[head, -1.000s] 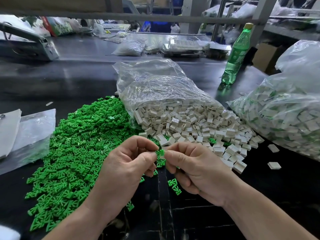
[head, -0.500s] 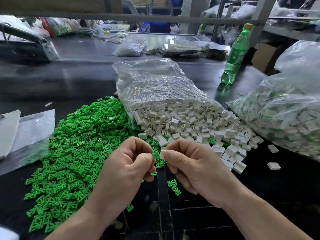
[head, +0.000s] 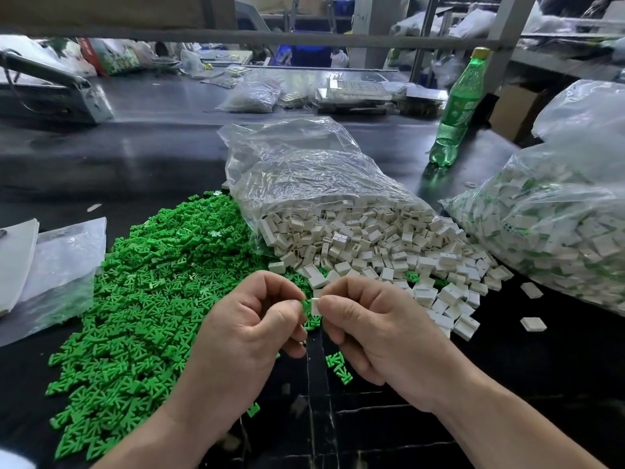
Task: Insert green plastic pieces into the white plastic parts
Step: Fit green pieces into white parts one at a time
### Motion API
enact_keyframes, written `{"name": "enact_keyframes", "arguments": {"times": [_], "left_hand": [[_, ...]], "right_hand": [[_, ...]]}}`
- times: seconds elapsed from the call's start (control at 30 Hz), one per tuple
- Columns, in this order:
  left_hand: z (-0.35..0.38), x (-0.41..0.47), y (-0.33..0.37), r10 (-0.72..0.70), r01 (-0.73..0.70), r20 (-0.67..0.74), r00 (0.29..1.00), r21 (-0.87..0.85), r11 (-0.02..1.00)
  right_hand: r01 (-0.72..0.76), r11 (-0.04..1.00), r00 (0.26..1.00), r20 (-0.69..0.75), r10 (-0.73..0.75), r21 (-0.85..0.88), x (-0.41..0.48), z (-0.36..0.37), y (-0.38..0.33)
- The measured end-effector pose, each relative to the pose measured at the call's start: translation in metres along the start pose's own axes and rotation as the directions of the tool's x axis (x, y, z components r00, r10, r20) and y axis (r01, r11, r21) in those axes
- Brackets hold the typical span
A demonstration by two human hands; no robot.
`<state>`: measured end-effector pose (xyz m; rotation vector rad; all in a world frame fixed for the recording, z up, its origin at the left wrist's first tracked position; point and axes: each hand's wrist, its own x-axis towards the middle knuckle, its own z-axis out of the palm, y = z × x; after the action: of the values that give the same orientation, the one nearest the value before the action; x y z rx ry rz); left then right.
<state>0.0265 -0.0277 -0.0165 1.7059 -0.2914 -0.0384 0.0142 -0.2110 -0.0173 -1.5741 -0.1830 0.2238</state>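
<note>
Pinching: left hand point(head: 243, 336), fingers clamped on green piece point(head: 307, 305); right hand point(head: 382, 333), fingers clamped on white part point(head: 315, 306); pieces touching.

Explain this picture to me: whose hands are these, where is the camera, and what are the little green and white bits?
No machine here: these are a person's two bare hands, seen by a camera worn on the head, looking forward and down. On the dark table lies a heap of green pieces at the left, and white parts spill from a clear bag in the middle. A second bag sits at the right, and a green bottle stands farther back. The left hand pinches one green piece, the right hand one white part; the two meet at the fingers, apparently being pushed together.
</note>
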Motion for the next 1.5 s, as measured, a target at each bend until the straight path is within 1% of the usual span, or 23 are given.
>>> {"name": "enact_keyframes", "arguments": {"times": [0.1, 0.2, 0.3, 0.47, 0.57, 0.73, 0.83, 0.93, 1.0, 1.1, 1.17, 1.27, 1.33, 1.5], "left_hand": [[0.001, 0.000, 0.001, -0.011, 0.010, -0.011, 1.000, -0.015, 1.000], [0.002, 0.000, 0.000, -0.009, 0.009, 0.002, 1.000, -0.009, 1.000], [0.001, 0.000, -0.001, -0.003, 0.003, -0.025, 1.000, -0.002, 1.000], [0.003, -0.001, -0.001, 0.010, -0.011, -0.041, 0.999, -0.020, 1.000], [0.002, -0.001, -0.002, 0.021, -0.021, -0.019, 1.000, -0.028, 0.999], [-0.002, 0.001, -0.003, 0.006, -0.001, 0.046, 0.999, -0.103, 0.995], [-0.002, 0.001, -0.005, -0.019, 0.035, 0.098, 0.995, -0.161, 0.986], [-0.002, 0.001, -0.007, -0.031, 0.055, 0.106, 0.994, -0.230, 0.972], [-0.002, 0.001, -0.009, -0.022, 0.044, 0.094, 0.995, -0.245, 0.969], [-0.001, 0.001, -0.009, -0.041, 0.076, 0.106, 0.993, -0.346, 0.935], [0.000, 0.001, -0.008, -0.068, 0.131, 0.153, 0.986, -0.451, 0.883], [-0.001, 0.001, -0.006, -0.105, 0.217, 0.226, 0.968, -0.556, 0.802], [-0.002, 0.001, -0.004, -0.125, 0.251, 0.253, 0.959, -0.565, 0.786], [-0.004, 0.002, -0.002, -0.147, 0.280, 0.277, 0.949, -0.536, 0.796]], "right_hand": [[-0.003, 1.000, 1.000, -0.031, 0.002, -0.020, -0.001, 0.000, -0.001], [0.006, 0.998, 1.000, -0.027, -0.008, -0.064, -0.002, 0.003, -0.001], [0.010, 0.996, 0.999, -0.049, -0.015, -0.092, -0.002, 0.003, -0.002], [-0.002, 0.996, 0.996, -0.090, -0.007, -0.091, -0.002, 0.002, -0.002], [0.001, 0.995, 0.997, -0.074, -0.009, -0.099, -0.002, 0.002, -0.003], [-0.029, 0.999, 0.999, -0.021, 0.029, -0.016, -0.002, 0.001, -0.003], [-0.072, 0.996, 0.997, 0.036, 0.070, 0.048, -0.001, -0.001, -0.003], [-0.079, 0.990, 0.996, 0.060, 0.073, 0.113, 0.000, -0.002, -0.002], [-0.060, 0.994, 0.997, 0.061, 0.054, 0.097, -0.001, -0.001, -0.001], [-0.064, 0.990, 0.996, 0.071, 0.055, 0.123, -0.002, -0.003, -0.001], [-0.082, 0.980, 0.994, 0.081, 0.068, 0.182, -0.003, -0.004, -0.001], [-0.075, 0.978, 0.994, 0.095, 0.057, 0.195, -0.003, -0.004, -0.002], [-0.067, 0.983, 0.993, 0.104, 0.049, 0.172, -0.003, -0.004, -0.003], [-0.068, 0.996, 0.992, 0.112, 0.061, 0.064, -0.005, -0.008, -0.009]]}}
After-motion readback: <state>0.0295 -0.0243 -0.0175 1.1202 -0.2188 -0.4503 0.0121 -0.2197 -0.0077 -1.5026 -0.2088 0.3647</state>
